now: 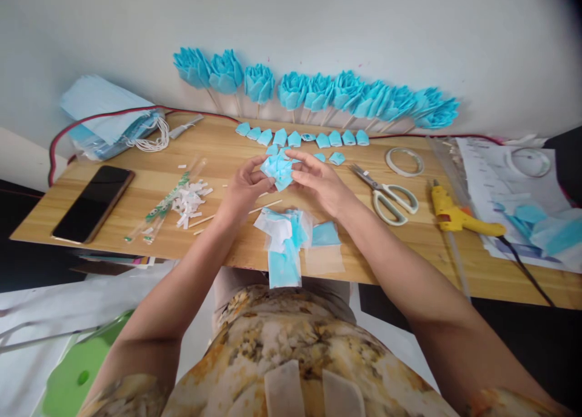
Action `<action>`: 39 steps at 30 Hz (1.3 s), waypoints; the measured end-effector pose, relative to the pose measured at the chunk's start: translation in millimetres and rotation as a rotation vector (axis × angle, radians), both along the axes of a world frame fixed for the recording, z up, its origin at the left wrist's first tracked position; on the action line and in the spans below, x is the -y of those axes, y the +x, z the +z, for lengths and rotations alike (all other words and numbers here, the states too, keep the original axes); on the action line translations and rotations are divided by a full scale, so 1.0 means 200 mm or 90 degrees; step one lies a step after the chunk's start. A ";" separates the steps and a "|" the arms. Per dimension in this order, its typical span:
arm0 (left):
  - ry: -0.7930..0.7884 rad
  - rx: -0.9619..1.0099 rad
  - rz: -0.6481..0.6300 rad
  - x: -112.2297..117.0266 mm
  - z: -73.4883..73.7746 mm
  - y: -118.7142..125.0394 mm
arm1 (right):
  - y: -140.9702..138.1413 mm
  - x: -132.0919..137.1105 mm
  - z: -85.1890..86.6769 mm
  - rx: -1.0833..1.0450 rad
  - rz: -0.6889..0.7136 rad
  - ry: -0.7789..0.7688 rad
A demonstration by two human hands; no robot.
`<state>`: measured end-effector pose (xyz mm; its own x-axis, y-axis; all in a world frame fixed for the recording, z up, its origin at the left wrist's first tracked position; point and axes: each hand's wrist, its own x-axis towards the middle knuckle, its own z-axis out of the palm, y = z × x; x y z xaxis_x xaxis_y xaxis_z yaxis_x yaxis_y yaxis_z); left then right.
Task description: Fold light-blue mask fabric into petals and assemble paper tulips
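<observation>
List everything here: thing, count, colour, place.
Rosette: one, blue, centre
Flowers: at least nine, blue, back
Petals: over ten, blue, back
Masks: stack, blue, left
Cabling: uncounted, reddish, back
Phone: one, black, left
Wrappers: some, clear, left
Strips: many, white, left
Sticks: several, pale, centre
Sheets: several, blue-white, front
Scissors: one, whitish, right
Tapes: two, white, right
Glue gun: one, yellow, right
Papers: some, white, right
Table: one, wooden, centre
Item: one, green, lower left
Left grip, right grip: two, bare, on rosette

Pale, softly lit wall (318, 23) behind a wood-grained table (218, 147)
</observation>
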<state>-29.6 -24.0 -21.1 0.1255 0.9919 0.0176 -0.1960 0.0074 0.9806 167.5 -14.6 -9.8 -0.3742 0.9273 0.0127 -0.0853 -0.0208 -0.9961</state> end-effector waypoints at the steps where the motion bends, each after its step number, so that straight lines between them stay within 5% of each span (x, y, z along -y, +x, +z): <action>1: 0.001 -0.001 0.004 0.00 0.00 0.00 | 0.00 0.00 0.00 0.002 -0.015 0.008; 15: 0.016 -0.037 0.097 0.00 0.02 -0.02 | 0.01 -0.02 0.00 0.060 -0.178 0.119; 18: 0.031 -0.023 0.136 -0.02 0.02 -0.06 | 0.04 -0.03 -0.02 0.231 -0.182 0.234; 23: 0.058 -0.020 0.165 -0.04 0.00 -0.09 | 0.00 -0.05 -0.08 0.618 -0.020 0.445; 28: 0.093 -0.050 0.161 -0.01 0.02 -0.07 | -0.05 -0.05 -0.08 0.804 0.002 0.464; 33: 0.101 -0.042 0.161 0.01 0.05 -0.07 | 0.15 -0.05 0.04 0.744 -0.075 0.419; 39: 0.090 -0.035 0.141 0.03 0.08 -0.07 | 0.41 -0.01 0.18 0.418 -0.233 0.376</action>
